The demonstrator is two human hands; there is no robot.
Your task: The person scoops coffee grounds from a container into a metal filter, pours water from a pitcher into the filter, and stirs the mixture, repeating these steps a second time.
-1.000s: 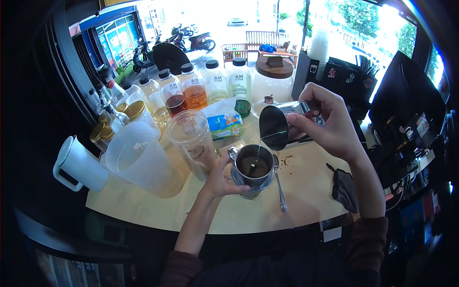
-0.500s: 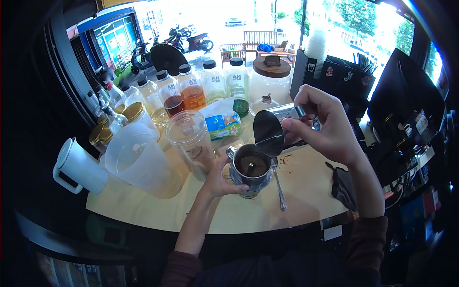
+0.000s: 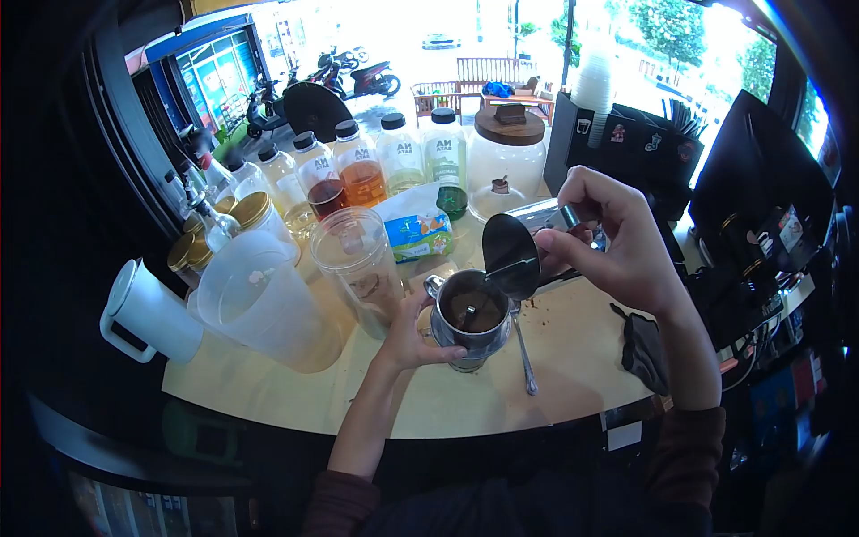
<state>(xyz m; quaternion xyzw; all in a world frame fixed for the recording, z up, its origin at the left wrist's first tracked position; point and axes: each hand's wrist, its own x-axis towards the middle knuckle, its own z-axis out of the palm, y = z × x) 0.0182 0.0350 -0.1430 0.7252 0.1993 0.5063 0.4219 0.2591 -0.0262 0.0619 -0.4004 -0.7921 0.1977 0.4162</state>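
Observation:
My left hand (image 3: 412,338) is wrapped round the near left side of a metal cup (image 3: 472,313), which holds brown liquid and a small metal piece at its middle. The cup stands on the counter, on what looks like a glass. Above its right rim, my right hand (image 3: 608,237) pinches the metal end of a clear tube-like container (image 3: 543,215). A dark round disc (image 3: 512,255) hangs tilted just beside these fingers, its lower edge by the cup's rim. A spoon (image 3: 526,362) lies right of the cup, near brown crumbs.
Left of the cup stand a clear jar (image 3: 358,268), a large translucent pitcher (image 3: 259,304) and a white jug (image 3: 157,313). Behind are capped bottles (image 3: 362,174), a tissue pack (image 3: 419,235) and a wooden-lidded jar (image 3: 508,161). A dark cloth (image 3: 642,349) lies at the right.
My right hand has shifted slightly right and down, with the tube-like container. The dark disc has also moved a little right and down. My left hand and the cup look nearly unmoved.

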